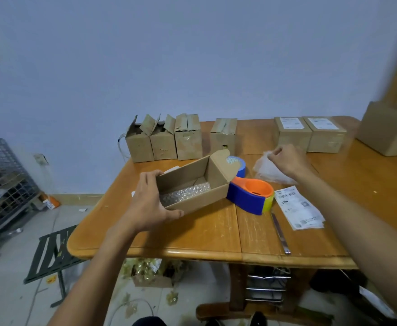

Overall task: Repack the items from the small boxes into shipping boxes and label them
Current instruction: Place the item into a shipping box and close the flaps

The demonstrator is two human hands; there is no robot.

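Note:
An open cardboard shipping box lies on the wooden table, with bubble wrap on its floor. My left hand grips the box's near-left end. My right hand pinches a pile of clear plastic bags further right. Several small worn boxes stand in a row at the table's back, one more apart from them. Two sealed, labelled boxes sit at the back right. A stack of shipping labels lies near my right forearm.
A blue and orange tape dispenser lies right of the open box, a blue tape roll behind it. A metal blade lies near the front edge. A large carton stands far right. A folding stool and wire rack stand at left.

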